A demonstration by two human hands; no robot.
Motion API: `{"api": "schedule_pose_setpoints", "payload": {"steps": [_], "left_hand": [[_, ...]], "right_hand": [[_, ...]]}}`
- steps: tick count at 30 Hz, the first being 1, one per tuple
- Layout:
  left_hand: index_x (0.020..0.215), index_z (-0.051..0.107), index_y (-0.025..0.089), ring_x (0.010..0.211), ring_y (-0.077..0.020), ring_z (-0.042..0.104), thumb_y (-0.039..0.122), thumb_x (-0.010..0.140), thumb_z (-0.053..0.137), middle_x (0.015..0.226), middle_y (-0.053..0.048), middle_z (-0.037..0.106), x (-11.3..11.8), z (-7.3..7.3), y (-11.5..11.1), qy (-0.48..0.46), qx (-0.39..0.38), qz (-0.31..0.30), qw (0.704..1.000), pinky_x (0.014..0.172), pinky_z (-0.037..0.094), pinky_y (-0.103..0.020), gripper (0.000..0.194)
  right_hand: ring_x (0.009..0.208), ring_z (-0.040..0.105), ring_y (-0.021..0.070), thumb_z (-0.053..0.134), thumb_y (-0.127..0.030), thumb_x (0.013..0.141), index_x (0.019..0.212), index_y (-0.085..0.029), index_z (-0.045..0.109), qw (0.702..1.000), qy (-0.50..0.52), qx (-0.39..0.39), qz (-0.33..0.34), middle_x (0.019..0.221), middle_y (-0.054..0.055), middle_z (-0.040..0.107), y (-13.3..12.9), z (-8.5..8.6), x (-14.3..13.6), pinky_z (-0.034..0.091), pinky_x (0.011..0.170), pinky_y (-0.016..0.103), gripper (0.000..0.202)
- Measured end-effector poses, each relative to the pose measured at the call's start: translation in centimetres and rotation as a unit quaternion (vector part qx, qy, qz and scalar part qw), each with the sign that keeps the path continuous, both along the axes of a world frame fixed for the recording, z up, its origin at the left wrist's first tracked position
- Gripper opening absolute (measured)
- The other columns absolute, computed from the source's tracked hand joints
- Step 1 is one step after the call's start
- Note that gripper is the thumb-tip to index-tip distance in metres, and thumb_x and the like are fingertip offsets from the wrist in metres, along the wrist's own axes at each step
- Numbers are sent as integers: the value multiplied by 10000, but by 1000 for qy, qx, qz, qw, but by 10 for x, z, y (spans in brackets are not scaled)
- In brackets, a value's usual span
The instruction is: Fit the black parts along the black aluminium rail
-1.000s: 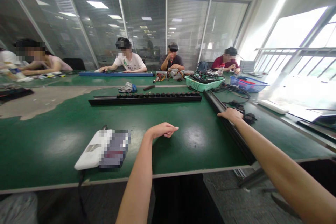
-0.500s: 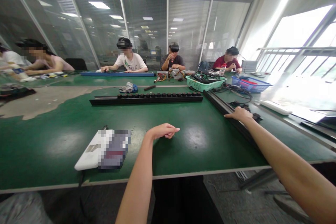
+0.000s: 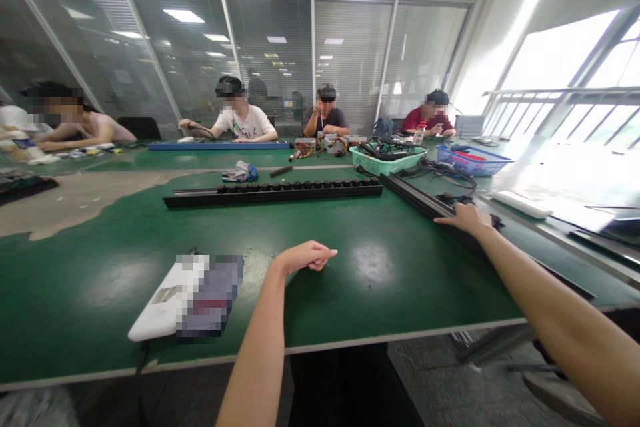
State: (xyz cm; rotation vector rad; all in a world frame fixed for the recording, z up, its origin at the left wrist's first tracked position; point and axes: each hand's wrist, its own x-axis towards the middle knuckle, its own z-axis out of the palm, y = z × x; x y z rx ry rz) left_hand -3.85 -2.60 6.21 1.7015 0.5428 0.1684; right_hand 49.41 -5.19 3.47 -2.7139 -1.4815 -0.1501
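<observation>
My right hand (image 3: 469, 216) lies over a long black rail (image 3: 410, 197) that runs diagonally on the right side of the green table. Its thumb points left across the near edge, and the fingers wrap over the far side. My forearm covers part of the rail. My left hand (image 3: 309, 255) is curled closed low over the table's middle, with one digit pointing right. Nothing shows in it. Beyond it lies a second black rail (image 3: 273, 197), set crosswise, with a row of several round black parts (image 3: 300, 185) along its top.
A white flat device (image 3: 167, 300) and a blurred dark packet (image 3: 210, 297) lie at left. Farther back are a crumpled glove (image 3: 240, 171), a green basket (image 3: 385, 161) of cables and a blue basket (image 3: 473, 161). Several people sit across the green table (image 3: 125, 267).
The near end of the diagonal rail has swung right, and my right hand has shifted slightly right with it. My left hand keeps its curled pose. The view has shifted slightly.
</observation>
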Motion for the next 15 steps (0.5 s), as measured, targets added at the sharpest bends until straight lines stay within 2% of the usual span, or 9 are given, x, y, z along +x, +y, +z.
{"api": "schedule_pose_setpoints", "payload": {"steps": [4,10,15], "left_hand": [[581,389,213,537,-93,286,646,882,618,541,76,327,0,-2,2,-4,-3,-5,1000,606,249,-302,575],[588,392,212,536,-91,284,647,885,613,546,74,333,-1,-4,2,-5,-5,-1,1000,604,245,-300,571],[580,398,207,533,-89,287,668,868,622,536,76,328,0,-5,3,5,-4,7,1000,605,250,-299,588]], "right_hand": [[1110,626,400,611,-840,762,1132,-124,695,1000,-28,7,13,1228,267,622,0,-2,9,509,872,492,810],[1082,597,383,610,-812,794,1157,-105,682,998,-43,10,36,1170,283,612,-1,-1,20,439,811,462,799],[1078,578,377,626,-775,813,1181,-88,662,997,-69,22,31,1153,301,599,-3,-2,26,397,798,449,780]]}}
